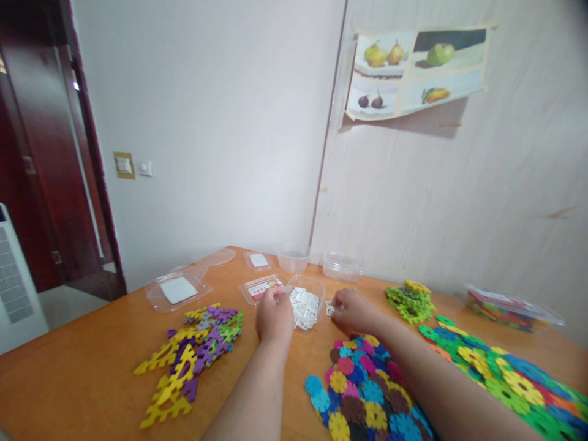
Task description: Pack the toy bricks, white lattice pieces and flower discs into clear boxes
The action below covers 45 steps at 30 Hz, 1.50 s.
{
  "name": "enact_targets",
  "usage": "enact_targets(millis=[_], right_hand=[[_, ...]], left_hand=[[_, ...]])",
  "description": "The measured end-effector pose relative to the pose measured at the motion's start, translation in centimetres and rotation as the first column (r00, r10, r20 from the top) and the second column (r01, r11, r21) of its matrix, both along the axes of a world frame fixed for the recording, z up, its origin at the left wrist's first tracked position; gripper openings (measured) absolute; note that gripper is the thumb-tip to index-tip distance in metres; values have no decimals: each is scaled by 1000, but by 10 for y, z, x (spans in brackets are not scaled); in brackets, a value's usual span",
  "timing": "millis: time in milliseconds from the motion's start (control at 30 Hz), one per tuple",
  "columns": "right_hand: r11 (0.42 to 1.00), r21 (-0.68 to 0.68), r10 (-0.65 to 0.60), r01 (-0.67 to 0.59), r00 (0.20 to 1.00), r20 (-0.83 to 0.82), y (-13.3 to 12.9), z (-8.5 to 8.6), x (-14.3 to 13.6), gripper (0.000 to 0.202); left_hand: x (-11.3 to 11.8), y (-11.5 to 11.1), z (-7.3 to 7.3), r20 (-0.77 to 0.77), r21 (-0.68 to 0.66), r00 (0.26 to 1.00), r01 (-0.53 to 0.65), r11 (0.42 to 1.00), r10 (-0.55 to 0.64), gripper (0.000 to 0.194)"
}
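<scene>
My left hand (274, 315) is closed at the left rim of a clear plastic box (320, 286), its fingertips on the edge. Inside the box lies a heap of white openwork plastic pieces (304, 307). To the right of the box, my right hand (353, 311) is closed low over the table, and a small white plastic piece (329, 308) shows at its fingertips. The palm side of this hand is hidden. Just below it spreads a pile of colourful notched plastic discs (353, 380), partly covered by my right forearm.
Purple, yellow and green toothed pieces (202, 346) lie left on the wooden table (82, 373). Clear lids (154, 291) and tubs (342, 266) line the back. At right are linked green pieces (410, 303), larger discs (514, 386) and a filled, lidded box (512, 309).
</scene>
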State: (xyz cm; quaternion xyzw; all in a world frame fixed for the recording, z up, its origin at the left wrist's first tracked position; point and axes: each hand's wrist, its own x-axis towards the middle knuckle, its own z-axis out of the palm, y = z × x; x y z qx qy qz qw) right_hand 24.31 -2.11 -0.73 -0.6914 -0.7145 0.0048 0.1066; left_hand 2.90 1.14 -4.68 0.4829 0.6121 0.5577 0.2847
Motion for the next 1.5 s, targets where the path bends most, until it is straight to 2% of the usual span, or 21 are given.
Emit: enact_targets(millis=[133, 267, 333, 433, 467, 500, 533, 567, 633, 667, 733, 867, 1033, 1100, 1200, 1267, 1300, 1367, 1433, 1467, 1500], right_hand=[[1000, -4, 14, -15, 986, -163, 2, -2, 4, 13], [998, 67, 22, 7, 906, -422, 3, 7, 7, 10], [995, 99, 44, 20, 796, -603, 1, 17, 7, 11], [988, 146, 147, -41, 487, -861, -2, 31, 5, 20], [985, 163, 169, -50, 427, -888, -2, 34, 4, 23], [984, 174, 174, -40, 432, -885, -2, 34, 4, 25], [985, 173, 159, -21, 504, -849, -2, 34, 5, 24], [987, 162, 128, -2, 622, -773, -1, 31, 6, 22], [991, 133, 62, 8, 856, -513, 1, 24, 11, 22], [993, 116, 50, -8, 930, -363, 1, 20, 13, 24], [997, 58, 57, -50, 991, -124, 1, 13, 16, 26], [996, -48, 74, -70, 994, 81, -2, 10, 14, 28], [997, -33, 78, -75, 988, 132, -3, 11, 11, 30], [1000, 1, 26, -27, 993, 112, -1, 11, 13, 32], [990, 110, -83, 86, 996, -25, 2, 16, 17, 29], [980, 168, -67, 108, 970, -233, 3, 21, 16, 27], [979, 180, -24, 98, 927, -375, 2, 24, 15, 27], [979, 194, 82, 61, 756, -649, 1, 30, 10, 28], [979, 199, 140, 32, 601, -787, 0, 35, 6, 32], [982, 189, 136, 27, 593, -794, -1, 35, 6, 32], [986, 168, 114, 24, 637, -763, -2, 35, 7, 28]], left_hand=[[0, -1, 0, 3, 7, 1000, -3, 1000, 3, 18], [0, -2, 3, -16, -6, 1000, -11, 1000, 11, 17], [0, -3, 3, -33, -9, 999, -15, 1000, 15, 17], [0, -2, 2, -43, -2, 999, -17, 1000, 17, 18], [0, -1, 2, -43, -1, 999, -20, 1000, 20, 19], [0, -1, 1, -42, -3, 999, -22, 1000, 22, 19], [0, 0, 1, -40, -7, 999, -23, 1000, 23, 19], [-1, 0, 0, -40, -12, 999, -22, 1000, 22, 19], [-1, 1, 0, -37, -13, 999, -21, 1000, 21, 19], [0, 1, -1, -34, -10, 999, -21, 1000, 20, 19], [0, 2, -2, -21, 1, 1000, -17, 1000, 17, 19], [0, 4, -4, 10, 7, 1000, 2, 1000, -2, 18], [0, 4, -4, 14, 13, 1000, 5, 1000, -5, 17], [0, 3, -3, 10, 9, 1000, 5, 1000, -5, 18], [0, 2, -2, 0, 7, 1000, 5, 1000, -5, 18], [1, 2, -3, 1, 15, 1000, 10, 1000, -10, 18], [1, 2, -3, 3, 20, 1000, 12, 1000, -12, 18], [0, 2, -3, 4, 27, 1000, 12, 1000, -12, 17], [0, 2, -2, -4, 21, 1000, 6, 1000, -6, 17], [0, 1, -1, -8, 16, 1000, 3, 1000, -3, 17], [0, 1, -1, -13, 10, 1000, 0, 1000, 0, 17]])
